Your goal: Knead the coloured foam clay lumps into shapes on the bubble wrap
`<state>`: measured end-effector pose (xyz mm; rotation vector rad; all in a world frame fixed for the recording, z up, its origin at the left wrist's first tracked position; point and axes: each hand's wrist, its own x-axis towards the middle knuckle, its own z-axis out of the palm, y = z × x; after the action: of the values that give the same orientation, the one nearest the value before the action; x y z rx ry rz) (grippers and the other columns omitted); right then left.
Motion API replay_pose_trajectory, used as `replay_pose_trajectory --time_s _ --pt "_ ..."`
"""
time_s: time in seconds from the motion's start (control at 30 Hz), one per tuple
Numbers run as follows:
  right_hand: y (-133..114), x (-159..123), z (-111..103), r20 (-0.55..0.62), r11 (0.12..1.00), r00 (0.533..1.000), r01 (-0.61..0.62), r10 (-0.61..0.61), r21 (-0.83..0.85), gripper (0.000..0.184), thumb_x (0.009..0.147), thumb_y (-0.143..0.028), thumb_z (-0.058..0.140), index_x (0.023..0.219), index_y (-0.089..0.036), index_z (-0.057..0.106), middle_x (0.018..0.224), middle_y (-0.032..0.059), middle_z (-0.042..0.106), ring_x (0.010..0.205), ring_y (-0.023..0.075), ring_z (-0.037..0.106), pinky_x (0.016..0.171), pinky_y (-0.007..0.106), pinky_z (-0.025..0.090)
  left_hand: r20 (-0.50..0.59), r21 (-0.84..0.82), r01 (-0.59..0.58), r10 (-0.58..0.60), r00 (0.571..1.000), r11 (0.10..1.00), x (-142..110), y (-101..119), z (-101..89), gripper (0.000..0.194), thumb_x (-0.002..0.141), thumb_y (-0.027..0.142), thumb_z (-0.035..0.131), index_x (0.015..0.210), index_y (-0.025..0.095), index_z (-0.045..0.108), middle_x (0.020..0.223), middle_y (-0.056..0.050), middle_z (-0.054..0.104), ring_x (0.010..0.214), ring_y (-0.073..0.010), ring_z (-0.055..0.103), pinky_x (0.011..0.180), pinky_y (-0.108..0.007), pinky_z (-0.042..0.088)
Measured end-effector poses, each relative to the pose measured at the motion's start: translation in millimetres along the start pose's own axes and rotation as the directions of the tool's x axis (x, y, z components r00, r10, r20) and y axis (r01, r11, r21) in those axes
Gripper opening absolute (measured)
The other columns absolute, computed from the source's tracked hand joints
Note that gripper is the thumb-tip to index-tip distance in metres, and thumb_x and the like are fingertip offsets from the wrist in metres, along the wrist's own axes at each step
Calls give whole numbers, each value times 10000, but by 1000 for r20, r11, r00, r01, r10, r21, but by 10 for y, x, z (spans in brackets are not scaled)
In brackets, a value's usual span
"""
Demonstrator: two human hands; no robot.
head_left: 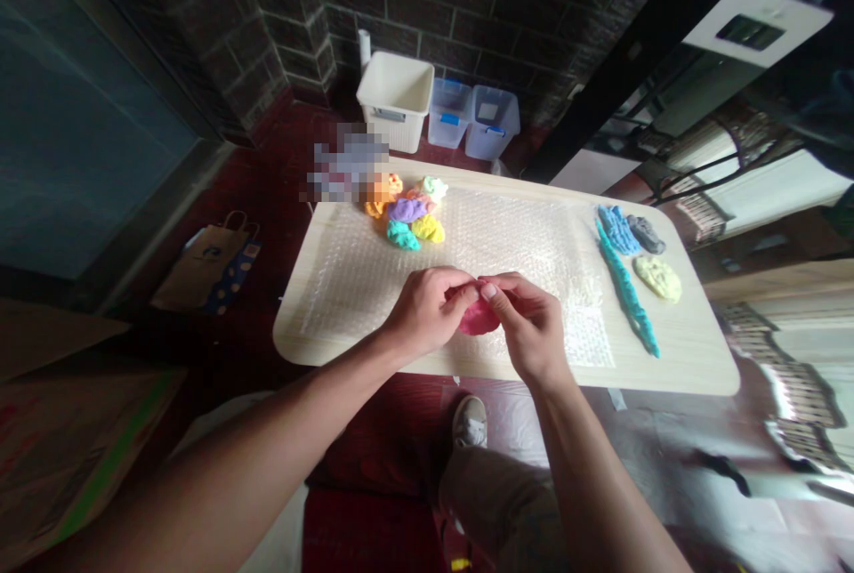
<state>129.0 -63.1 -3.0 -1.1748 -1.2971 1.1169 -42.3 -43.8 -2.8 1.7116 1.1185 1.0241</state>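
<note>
1. The pale wood-grain tabletop (pixel 700 351) has rounded corners and runs crosswise in front of the person; a sheet of clear bubble wrap (pixel 513 226) covers much of its left and middle.
2. Over the near part of that sheet, the red lump (pixel 479 321) is gripped between both hands: the left hand (pixel 431 310) and the right hand (pixel 535 319) each pinch its upper edge with thumb and fingers, the thumbs close together.
3. Toward the far left of the tabletop sits a cluster of soft-looking lumps: orange (pixel 379 199), purple (pixel 408 210), teal (pixel 403 236), yellow (pixel 429 228) and pale green (pixel 434 189).
4. At the right end, off the wrap, lie a long turquoise strip (pixel 627 288), a blue lump (pixel 618 229), a grey lump (pixel 646 235) and a pale yellow lump (pixel 657 279).
5. Beyond the far edge, a white bin (pixel 393 126) and two clear tubs with blue clips (pixel 448 117) stand before a dark block wall (pixel 440 4).
6. The floor (pixel 270 168) is dark red; a brown paper bag (pixel 193 270) lies to the left, with cardboard (pixel 60 457) nearer the person.
7. A shoe (pixel 471 422) shows below the near edge.
</note>
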Motion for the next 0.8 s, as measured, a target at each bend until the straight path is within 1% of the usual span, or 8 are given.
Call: replay_pose_trajectory --time_s 0.13,0.23,0.3,0.43,0.53,0.63,0.7,0.8 --pt "39 -5 13 -41 998 999 -25 28 63 175 918 -398 831 903 -225 810 882 34 734 820 190 705 756 334 580 34 -190 92 -87 996 977 -13 -16 48 398 1023 422 596 747 148 684 660 -2 597 641 -136 522 606 -265 357" --pt "62 -13 26 -120 992 990 -56 69 110 215 927 -428 816 914 -217 773 882 38 749 804 196 717 764 351 599 124 -393 168 -129 984 904 -10 -27 84 396 1017 504 606 860 151 694 795 -29 674 730 -152 600 666 -255 439" --pt "59 -12 20 -142 991 986 -65 82 121 228 938 -443 800 941 -218 762 890 44 765 811 203 728 774 363 610 160 -429 191 -134 978 883 -7 -35 94 377 989 513 656 895 150 699 825 -32 688 736 -154 615 662 -251 450" --pt "7 0 -28 -127 998 990 -52 57 37 249 918 -451 819 1024 -226 798 905 54 778 809 200 722 727 332 600 127 -302 141 -107 986 943 -11 -41 61 319 989 445 666 898 150 748 815 -39 723 742 -166 636 659 -256 433" --pt "-33 4 -54 -58 998 997 -48 46 -32 271 883 -475 845 915 -208 811 895 68 752 816 211 716 676 319 584 90 -109 49 -39 995 993 -11 -12 9 325 996 360 637 757 154 717 705 -14 653 679 -150 578 629 -268 372" --pt "-44 -7 -24 -23 997 997 -80 80 -16 314 872 -496 852 844 -195 768 816 52 716 753 200 697 616 302 558 58 24 -20 18 998 1000 -7 28 -21 382 983 297 623 630 151 637 627 7 546 624 -130 503 608 -284 313" --pt "-35 -18 15 -39 995 994 -98 98 13 332 874 -505 848 843 -195 732 767 32 702 673 171 661 582 285 536 55 24 -5 4 998 1000 -7 38 -16 375 982 306 622 641 150 652 632 4 552 630 -133 511 612 -282 317" --pt "-2 -23 44 -70 994 992 -103 106 37 338 911 -509 811 852 -195 699 754 25 697 637 155 640 562 274 526 99 -118 133 -121 988 984 -13 19 17 323 983 397 640 801 148 736 717 -18 651 676 -152 578 626 -262 381"
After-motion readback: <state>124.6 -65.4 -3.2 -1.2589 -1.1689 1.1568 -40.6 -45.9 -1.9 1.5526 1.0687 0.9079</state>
